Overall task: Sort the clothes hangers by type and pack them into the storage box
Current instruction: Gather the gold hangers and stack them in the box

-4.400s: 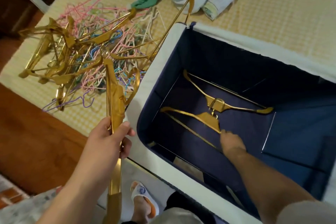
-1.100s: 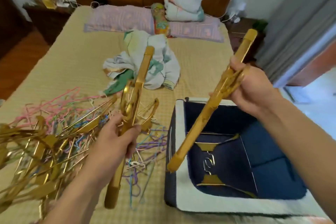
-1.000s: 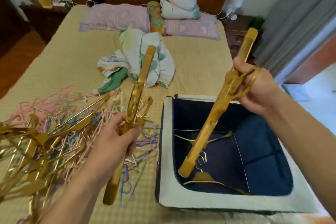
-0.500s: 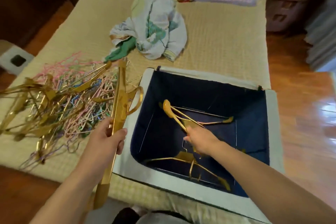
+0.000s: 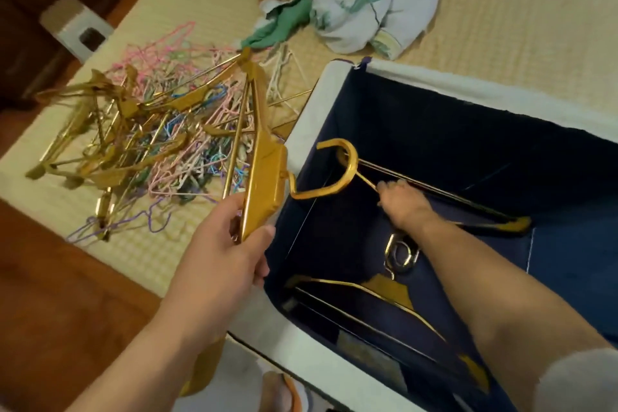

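Two gold hangers already lie in the storage box (image 5: 314, 117), which sits at 3 o'clock of the tangled hanger pile (image 5: 150, 141). The right hand (image 5: 403, 204) pinches one hanger's bar (image 5: 451, 197) on the box floor (lay it flat, nested). The left hand (image 5: 227, 251) clamps the next gold hanger (image 5: 264, 177); keep its hook clear of the rim.

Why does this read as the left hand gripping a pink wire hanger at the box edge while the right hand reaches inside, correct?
Not quite. In the head view the left hand grips a gold hanger, not pink wire. The right hand does reach inside the storage box.
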Available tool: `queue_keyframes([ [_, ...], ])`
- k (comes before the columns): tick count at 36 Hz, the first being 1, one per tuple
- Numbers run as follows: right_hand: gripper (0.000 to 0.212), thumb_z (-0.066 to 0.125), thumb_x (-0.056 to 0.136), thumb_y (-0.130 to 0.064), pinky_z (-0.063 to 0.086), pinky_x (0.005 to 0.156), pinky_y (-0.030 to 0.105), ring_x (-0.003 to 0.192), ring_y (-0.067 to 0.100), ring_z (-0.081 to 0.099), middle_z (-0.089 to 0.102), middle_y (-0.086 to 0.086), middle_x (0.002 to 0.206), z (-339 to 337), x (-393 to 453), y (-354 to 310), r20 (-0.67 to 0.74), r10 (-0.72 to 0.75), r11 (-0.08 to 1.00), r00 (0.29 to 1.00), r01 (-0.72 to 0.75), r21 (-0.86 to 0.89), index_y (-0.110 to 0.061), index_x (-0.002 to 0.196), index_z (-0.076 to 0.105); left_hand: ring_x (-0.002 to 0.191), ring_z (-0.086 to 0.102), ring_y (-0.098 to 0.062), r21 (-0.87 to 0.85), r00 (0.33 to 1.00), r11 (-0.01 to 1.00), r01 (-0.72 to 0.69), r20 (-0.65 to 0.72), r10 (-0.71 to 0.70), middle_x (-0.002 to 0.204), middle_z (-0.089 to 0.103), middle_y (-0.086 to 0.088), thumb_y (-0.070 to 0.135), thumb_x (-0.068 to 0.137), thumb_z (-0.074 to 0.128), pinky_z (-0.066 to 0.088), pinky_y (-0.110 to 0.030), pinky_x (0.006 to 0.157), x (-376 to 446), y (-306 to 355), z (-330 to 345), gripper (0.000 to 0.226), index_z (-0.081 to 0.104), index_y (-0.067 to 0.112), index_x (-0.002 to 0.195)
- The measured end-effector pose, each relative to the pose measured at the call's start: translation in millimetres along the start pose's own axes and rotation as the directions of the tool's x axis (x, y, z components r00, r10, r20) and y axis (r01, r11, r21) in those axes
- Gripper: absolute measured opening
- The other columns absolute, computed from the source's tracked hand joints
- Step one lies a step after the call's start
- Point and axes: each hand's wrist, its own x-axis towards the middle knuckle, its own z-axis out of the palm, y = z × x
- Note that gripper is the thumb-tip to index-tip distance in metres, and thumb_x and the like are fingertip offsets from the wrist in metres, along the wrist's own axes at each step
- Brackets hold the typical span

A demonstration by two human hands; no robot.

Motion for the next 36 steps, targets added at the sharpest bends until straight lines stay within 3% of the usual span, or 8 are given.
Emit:
queue_keyframes([
  [4,0.052,0.056,0.095,-0.012,0.044,0.103,0.044,0.127,0.033,0.045,0.048,0.013,0.136,10.4,-0.8,11.6,0.021,0.050,0.995,0.999,-0.048,-0.084,-0.014,0.143,0.038,0.054,0.058,-0.018,0.026,0.999,0.999,0.027,0.017,-0.027,0.077,0.060,-0.017,0.015,0.099,0.063,0.051,-0.032,0.054,0.0,-9.7,0.4,0.017,0.063,0.028,0.109],
  [11,0.068,0.058,0.093,-0.018,0.034,0.112,0.044,0.130,0.033,0.040,0.039,0.014,0.142,20.7,-66.2,4.5,-0.057,0.098,0.980,0.994,-0.106,-0.170,-0.018,0.154,0.026,0.053,0.048,-0.019,-0.064,1.000,0.998,0.011,0.028,-0.009,0.062,0.050,-0.005,0.009,0.100,0.061,0.043,-0.036,0.052,-13.3,-1.1,-10.2,0.020,0.067,0.028,0.102],
  [16,0.049,0.056,0.094,-0.020,0.039,0.110,0.045,0.133,0.035,0.039,0.036,0.011,0.145,-6.0,-134.8,-3.4,0.174,0.236,0.948,0.956,-0.266,0.176,-0.018,0.141,0.042,0.056,0.049,-0.021,-0.105,0.999,0.994,0.040,0.039,-0.036,0.067,0.048,-0.005,0.014,0.100,0.062,0.042,-0.040,0.057,-34.6,20.5,-19.6,0.015,0.066,0.028,0.103],
  [22,0.005,0.058,0.101,-0.026,0.048,0.077,0.027,0.092,0.013,0.062,0.067,0.000,0.109,-97.8,-216.4,-0.7,0.227,0.242,0.552,0.943,-0.326,0.768,-0.026,0.102,0.063,0.052,0.048,-0.017,0.044,0.965,0.992,-0.115,0.241,0.101,0.059,0.053,-0.011,0.016,0.102,0.058,0.040,-0.024,0.050,-62.2,67.1,-24.8,0.010,0.064,0.024,0.103],
  [27,0.023,0.053,0.104,-0.019,0.057,0.094,0.031,0.103,0.007,0.069,0.069,-0.007,0.118,-169.7,-294.1,-15.1,-0.017,0.244,0.100,0.970,-0.007,0.995,-0.030,0.123,0.061,0.061,0.058,-0.023,-0.059,0.876,0.992,-0.112,0.465,0.127,0.077,0.066,-0.010,0.007,0.100,0.058,0.050,-0.035,0.059,-80.9,110.8,-1.7,0.037,0.063,0.038,0.120],
  [29,0.039,0.056,0.102,-0.017,0.051,0.097,0.024,0.116,0.001,0.059,0.057,-0.012,0.133,-183.4,-313.9,-17.7,-0.202,0.351,0.257,0.915,0.113,0.960,-0.034,0.137,0.050,0.060,0.057,-0.024,-0.103,0.832,0.992,-0.072,0.542,0.116,0.079,0.064,-0.006,0.006,0.101,0.056,0.048,-0.034,0.056,-84.9,119.7,11.0,0.038,0.062,0.036,0.124],
  [32,0.067,0.066,0.095,-0.023,0.026,0.117,0.030,0.143,0.008,0.028,0.032,-0.011,0.154,-190.3,-326.4,-8.7,-0.509,0.361,0.727,0.782,0.106,0.679,-0.033,0.153,0.033,0.056,0.053,-0.019,0.055,0.795,0.983,-0.176,0.597,0.109,0.066,0.058,-0.001,0.020,0.103,0.057,0.046,-0.033,0.057,-82.0,127.7,21.1,0.010,0.064,0.025,0.098],
  [36,0.070,0.064,0.095,-0.042,0.027,0.120,0.037,0.144,0.012,0.029,0.038,-0.008,0.152,-185.2,-325.4,-3.6,-0.473,0.084,0.908,0.877,0.128,0.399,-0.029,0.155,0.028,0.053,0.043,-0.016,0.239,0.692,0.946,-0.219,0.722,-0.022,0.061,0.047,0.000,0.028,0.102,0.060,0.039,-0.030,0.055,-70.1,136.5,23.9,0.020,0.056,0.019,0.085],
])
